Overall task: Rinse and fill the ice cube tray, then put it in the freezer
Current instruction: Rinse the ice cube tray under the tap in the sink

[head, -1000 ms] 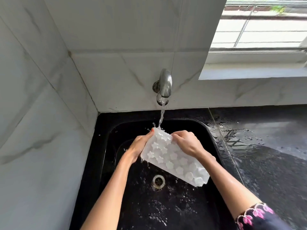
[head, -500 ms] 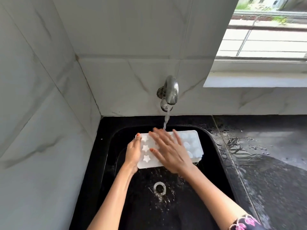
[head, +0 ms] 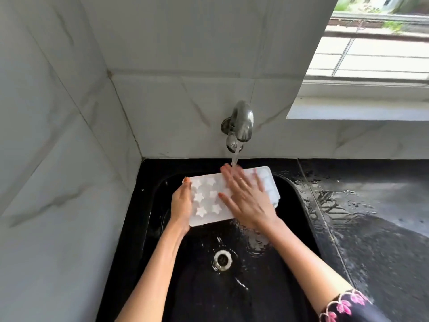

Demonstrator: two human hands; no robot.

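two hands on ice cube tray [head: 207, 206]: left hand [head: 181, 205] clasps its end, right hand [head: 248, 202] flat atop.

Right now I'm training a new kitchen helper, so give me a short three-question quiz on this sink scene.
1. True or false: water is running from the tap.
2. The left hand grips the ice cube tray by its end. The right hand: A) turns the tap B) lies flat on the tray.
3. Fill in: the tray's moulds are ___-shaped.
Key: 1 true; 2 B; 3 star.
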